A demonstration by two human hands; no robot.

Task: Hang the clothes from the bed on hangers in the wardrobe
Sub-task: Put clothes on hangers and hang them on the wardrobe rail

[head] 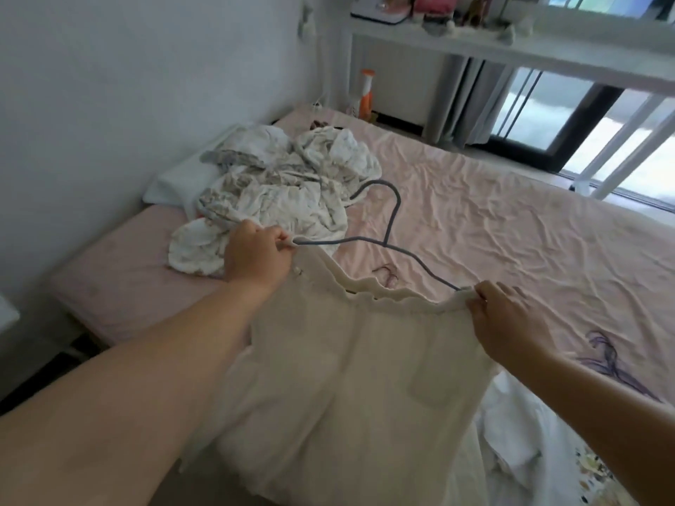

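Pink rumpled bed sheet [493, 220] beside white wall [146, 85].

Garment [350, 359] on hanger [391, 228] above bed [493, 228], crumpled clothes [277, 191] behind (leftward), near wall [109, 85]

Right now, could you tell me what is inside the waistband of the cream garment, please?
A blue hanger: its hook and sloping shoulders show above the garment. Both ends are covered by the waistband, which the left hand and right hand pinch.
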